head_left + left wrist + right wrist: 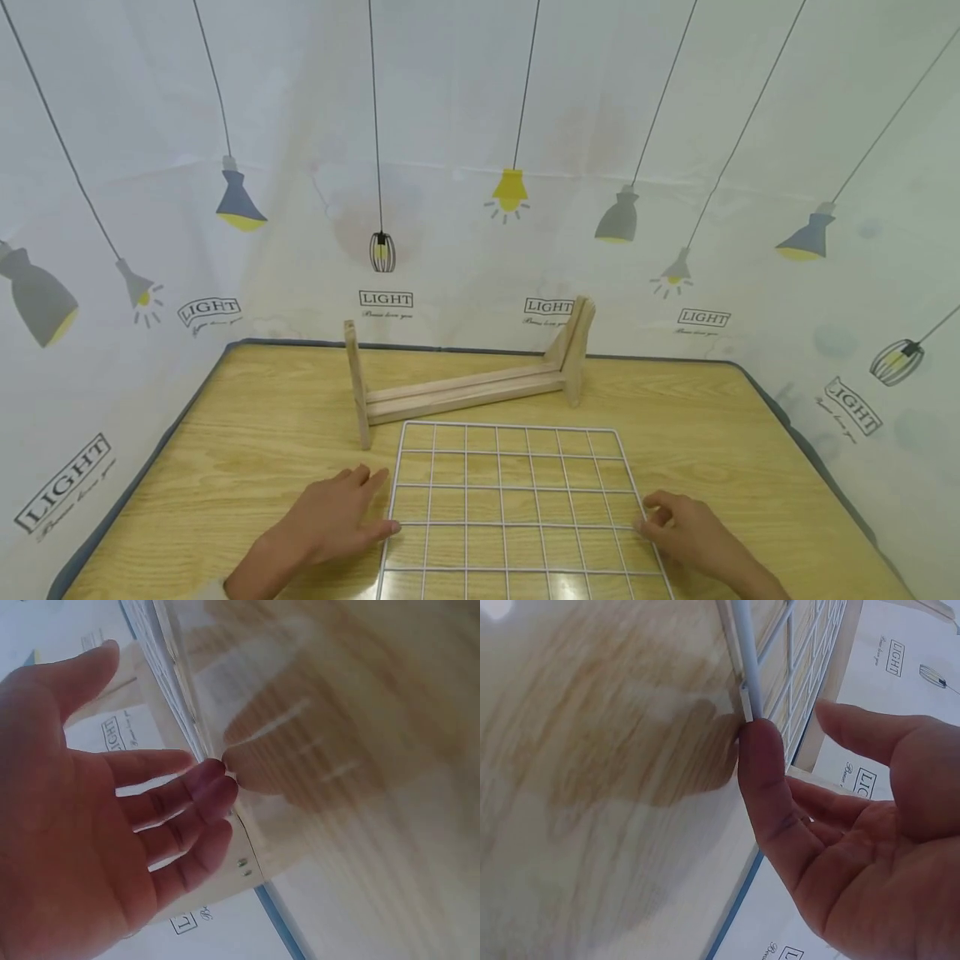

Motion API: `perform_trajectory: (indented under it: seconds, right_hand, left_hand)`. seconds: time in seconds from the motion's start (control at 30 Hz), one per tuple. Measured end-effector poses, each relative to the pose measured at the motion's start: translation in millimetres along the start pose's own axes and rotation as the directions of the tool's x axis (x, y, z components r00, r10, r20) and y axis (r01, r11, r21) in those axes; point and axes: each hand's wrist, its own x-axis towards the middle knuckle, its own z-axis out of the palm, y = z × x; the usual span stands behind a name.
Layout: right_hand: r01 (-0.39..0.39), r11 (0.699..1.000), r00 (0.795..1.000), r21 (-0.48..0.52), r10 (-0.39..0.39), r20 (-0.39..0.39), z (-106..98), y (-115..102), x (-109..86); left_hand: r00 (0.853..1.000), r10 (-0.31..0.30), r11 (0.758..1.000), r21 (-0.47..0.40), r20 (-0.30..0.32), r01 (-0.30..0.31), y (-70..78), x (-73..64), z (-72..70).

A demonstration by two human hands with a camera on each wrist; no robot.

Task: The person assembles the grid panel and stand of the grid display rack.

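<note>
A white wire grid panel lies flat on the wood-grain table, between both hands. My left hand is at its left edge, thumb tip near the edge wire; in the left wrist view the fingers are loosely extended, fingertips down at the tabletop and thumb held apart. At the right edge is my right hand. The right wrist view shows one fingertip touching the edge wire, the thumb spread away above the panel. Beyond the panel a pale wooden frame stands on the table.
The frame has an upright post on the left and a wider end piece on the right. Around the table hang white sheets printed with lamps, meeting its back and side edges.
</note>
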Motion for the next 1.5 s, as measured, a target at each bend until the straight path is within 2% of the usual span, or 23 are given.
perform_trajectory:
  seconds: [0.13,0.27,0.33,0.47,0.6,0.73,0.83,1.07,1.23,1.5]
  right_hand:
    - [-0.014,0.999,1.0,-0.038,0.013,-0.022,3,2,2.3]
    - [-0.026,0.998,0.999,-0.049,0.024,-0.031,4,4,3.4]
    - [-0.025,0.999,0.999,-0.034,0.025,-0.028,4,6,3.4]
    - [-0.007,1.0,1.0,0.023,0.008,-0.018,5,10,3.0]
    - [-0.01,0.998,1.0,0.061,0.012,-0.025,7,12,3.3]
    - [-0.06,0.996,0.997,0.062,0.063,-0.049,10,10,4.5]
    - [-0.113,0.993,0.99,0.046,0.116,-0.075,12,6,5.7]
    - [-0.199,0.98,0.974,-0.01,0.196,-0.109,15,1,6.6]
    - [-0.198,0.979,0.976,-0.057,0.191,-0.109,16,3,7.8]
    - [-0.219,0.975,0.972,-0.04,0.215,-0.093,17,4,8.7]
  left_hand:
    - [0.999,-0.032,0.999,-0.017,0.04,0.033,7.6,1.1,2.1]
    - [0.998,-0.024,1.0,-0.011,0.058,0.025,14.5,2.9,6.0]
    - [0.999,-0.016,1.0,-0.009,0.05,0.017,17.2,4.3,7.8]
    - [0.999,-0.037,0.999,-0.024,0.033,0.037,21.3,6.2,9.0]
    - [0.998,-0.044,0.997,-0.063,0.035,0.046,22.6,6.4,8.9]
    - [0.997,-0.059,0.985,-0.157,0.058,0.068,23.9,6.2,8.8]
    - [0.993,-0.093,0.971,-0.213,0.072,0.107,26.4,6.2,8.5]
    - [0.988,-0.144,0.965,-0.213,0.053,0.152,33.0,8.1,6.7]
    - [0.989,-0.139,0.962,-0.23,0.047,0.146,34.3,8.2,5.1]
    - [0.99,-0.133,0.959,-0.244,0.054,0.142,30.5,10.4,7.1]
